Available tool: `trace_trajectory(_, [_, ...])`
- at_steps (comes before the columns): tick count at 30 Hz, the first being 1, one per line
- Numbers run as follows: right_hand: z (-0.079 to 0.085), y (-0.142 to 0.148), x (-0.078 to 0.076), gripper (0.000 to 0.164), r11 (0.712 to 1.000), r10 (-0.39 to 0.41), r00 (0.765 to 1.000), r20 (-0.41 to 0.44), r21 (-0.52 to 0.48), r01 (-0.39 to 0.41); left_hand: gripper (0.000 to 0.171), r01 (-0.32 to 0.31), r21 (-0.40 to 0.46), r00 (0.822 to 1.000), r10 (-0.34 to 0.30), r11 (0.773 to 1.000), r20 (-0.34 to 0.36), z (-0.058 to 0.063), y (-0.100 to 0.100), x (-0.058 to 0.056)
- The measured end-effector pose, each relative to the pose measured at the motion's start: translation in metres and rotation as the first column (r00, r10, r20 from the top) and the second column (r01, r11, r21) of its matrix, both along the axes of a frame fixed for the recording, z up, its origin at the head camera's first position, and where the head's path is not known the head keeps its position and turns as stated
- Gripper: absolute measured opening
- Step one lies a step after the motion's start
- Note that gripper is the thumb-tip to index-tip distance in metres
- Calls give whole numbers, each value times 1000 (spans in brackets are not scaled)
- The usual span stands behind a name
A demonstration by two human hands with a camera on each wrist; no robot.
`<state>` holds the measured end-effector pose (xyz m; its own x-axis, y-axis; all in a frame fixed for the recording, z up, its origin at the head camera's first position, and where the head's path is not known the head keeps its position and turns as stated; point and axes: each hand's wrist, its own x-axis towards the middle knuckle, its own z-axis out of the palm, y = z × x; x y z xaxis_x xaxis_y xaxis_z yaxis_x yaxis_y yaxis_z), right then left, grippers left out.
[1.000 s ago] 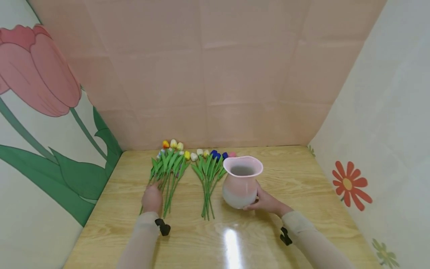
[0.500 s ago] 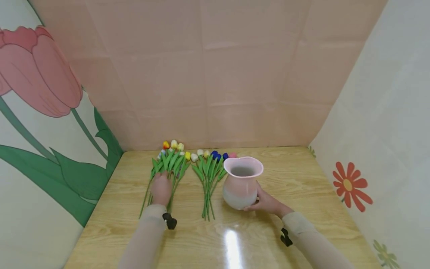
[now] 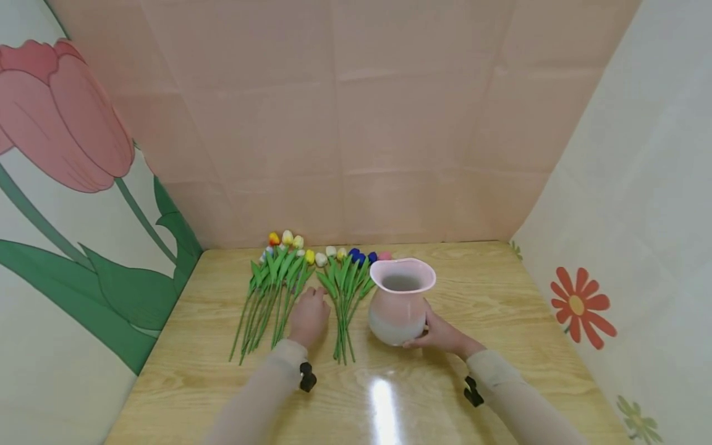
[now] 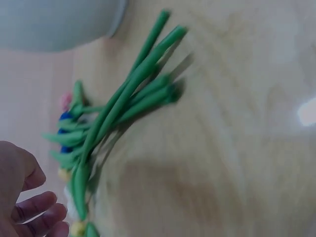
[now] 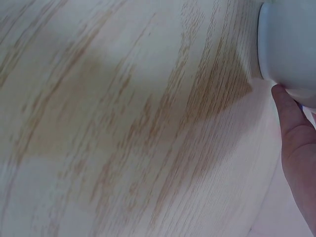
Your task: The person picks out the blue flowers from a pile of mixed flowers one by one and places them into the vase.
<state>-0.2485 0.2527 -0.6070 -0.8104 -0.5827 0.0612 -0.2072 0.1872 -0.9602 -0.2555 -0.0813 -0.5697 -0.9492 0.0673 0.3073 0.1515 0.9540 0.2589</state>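
Now the loose-fingered left hand (image 3: 309, 316) had been shifted rightward, the tulips (image 3: 281, 270) unheld; the pink-rimmed vase (image 3: 397, 315) was gripped by the right hand (image 3: 442, 337).

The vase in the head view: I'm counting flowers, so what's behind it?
Part of a pink flower shows past the vase, whose body covers anything directly behind.
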Motion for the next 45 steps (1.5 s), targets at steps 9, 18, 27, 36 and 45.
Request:
trace_trajectory(9, [-1,0,-1,115,1000,-5,1000,-21,13,6,16,-76,210,948,5,975,318,-28,18,-2])
trace_trajectory(18, [-2,0,-1,113,999,-22,999,-29,28,23,25,-136,315,922,4,939,387,-39,23,-2])
trace_trajectory(27, [-1,-1,-1,113,999,-20,1000,-19,40,21,18,-177,369,926,27,913,378,-29,20,-2])
trace_trajectory(36, [-3,0,0,113,999,-28,999,-27,38,29,26,-176,511,964,42,841,263,-10,16,1])
trace_trajectory(45, [-1,-1,1,113,999,-29,1000,-4,35,29,31,-68,669,994,-5,740,107,14,24,5])
